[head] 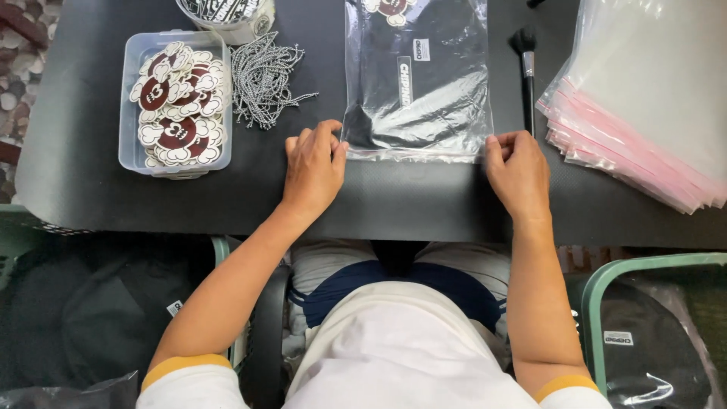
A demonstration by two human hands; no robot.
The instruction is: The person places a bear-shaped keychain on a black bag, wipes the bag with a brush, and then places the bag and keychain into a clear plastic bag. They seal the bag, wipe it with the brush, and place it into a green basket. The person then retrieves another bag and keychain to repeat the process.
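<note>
Hands: two, left hand (314, 168) and right hand (518, 173). Clear bag holding a dark garment (416, 79): one. Clear tub of die-cut tags (176, 102): one, tags too many to count. Brush (527, 72): one. Stack of empty pink-edged bags (644, 113): one. Bundle of ball chains (265, 78): one.

Bright, even light, sharp throughout, with white glare on the clear plastic bag (416, 76) between and beyond the hands and soft shadows beneath them.
</note>
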